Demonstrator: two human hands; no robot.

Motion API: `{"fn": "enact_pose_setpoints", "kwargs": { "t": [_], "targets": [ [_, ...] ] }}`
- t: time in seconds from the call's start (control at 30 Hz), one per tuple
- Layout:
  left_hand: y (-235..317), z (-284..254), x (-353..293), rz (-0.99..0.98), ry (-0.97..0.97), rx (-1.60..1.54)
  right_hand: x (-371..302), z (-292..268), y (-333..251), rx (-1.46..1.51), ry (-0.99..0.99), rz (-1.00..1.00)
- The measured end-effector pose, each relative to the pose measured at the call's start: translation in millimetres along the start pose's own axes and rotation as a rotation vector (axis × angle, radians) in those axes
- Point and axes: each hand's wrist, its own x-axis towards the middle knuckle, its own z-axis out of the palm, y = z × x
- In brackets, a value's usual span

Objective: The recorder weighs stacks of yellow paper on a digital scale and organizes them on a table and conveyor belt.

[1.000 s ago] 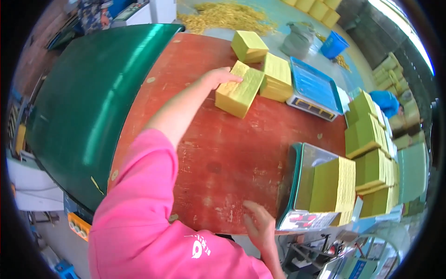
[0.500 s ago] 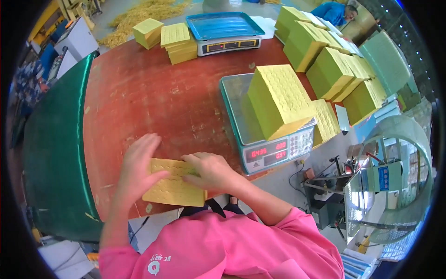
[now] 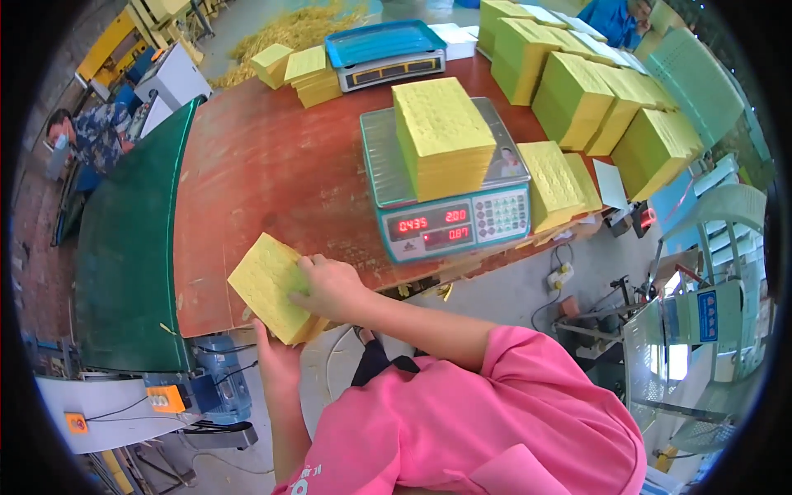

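At the near left edge of the table I hold a stack of yellow paper [image 3: 266, 285], turned corner-on and tilted. My left hand [image 3: 279, 359] grips its near lower side, thumb up along the edge; its other fingers are hidden beneath. My right hand [image 3: 332, 287] is closed on the stack's right side, fingers and thumb over the top sheet. A taller stack of embossed yellow paper [image 3: 441, 124] stands on a digital scale [image 3: 381, 157] with lit red digits, to the right of my hands.
Several yellow paper stacks [image 3: 569, 95] line the table's right side. A second scale with a blue tray [image 3: 384, 43] stands at the far edge, beside smaller stacks [image 3: 307, 70]. A green surface [image 3: 132, 247] borders the red table [image 3: 239, 173]; a metal chair [image 3: 701, 330] stands right. Two people work farther off.
The small stack has been turned and tilted up. My left hand has gone from its left side to its near underside; my right hand stays on it. The view has shifted.
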Motion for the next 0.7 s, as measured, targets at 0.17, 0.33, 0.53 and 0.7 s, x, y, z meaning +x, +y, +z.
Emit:
{"fn": "enact_pose_setpoints", "kwargs": {
  "t": [0.17, 0.33, 0.53, 0.7],
  "targets": [
    [-15, -28, -7, -0.023, -0.019, 0.073, -27, -1, -4, 0.046, -0.069, -0.032],
    [-22, -28, -7, -0.043, -0.09, 0.014, -48, -7, 5, 0.143, -0.056, 0.025],
    [-25, -34, 1, 0.024, -0.098, -0.163, -53, -17, 31, 0.45, -0.098, 0.07],
    [-11, -19, -12, 0.082, -0.163, -0.168, -68, -17, 65, 0.384, -0.082, 0.167]
  ]
}}
